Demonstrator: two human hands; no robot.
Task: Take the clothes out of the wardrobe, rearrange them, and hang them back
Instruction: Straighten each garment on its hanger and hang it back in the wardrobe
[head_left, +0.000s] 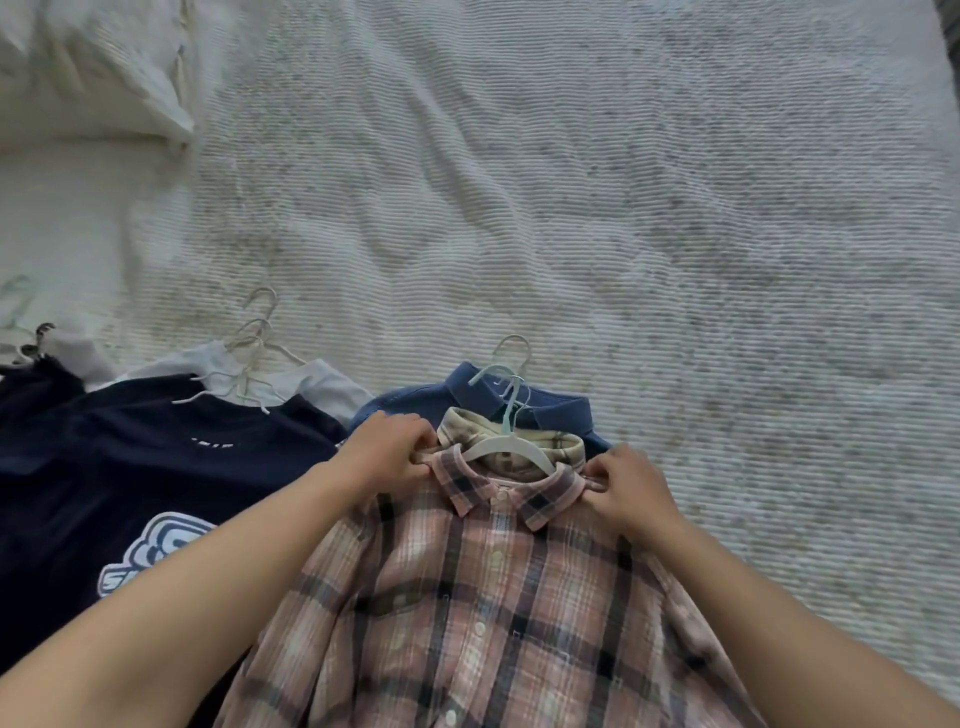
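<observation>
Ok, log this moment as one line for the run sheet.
left hand: grips pink plaid shirt shoulder | right hand: grips other shoulder | shirt: on white hanger, lying on bed

A white ribbed bed (623, 208) carries a pillow (88, 73) and hangered shirts (156, 457).

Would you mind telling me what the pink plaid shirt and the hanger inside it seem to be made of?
The pink plaid shirt looks like thin woven cotton or a blend, matte, with fine wrinkles and pale buttons. The hanger looks like smooth white plastic with a faint sheen; its material is not certain.
</observation>
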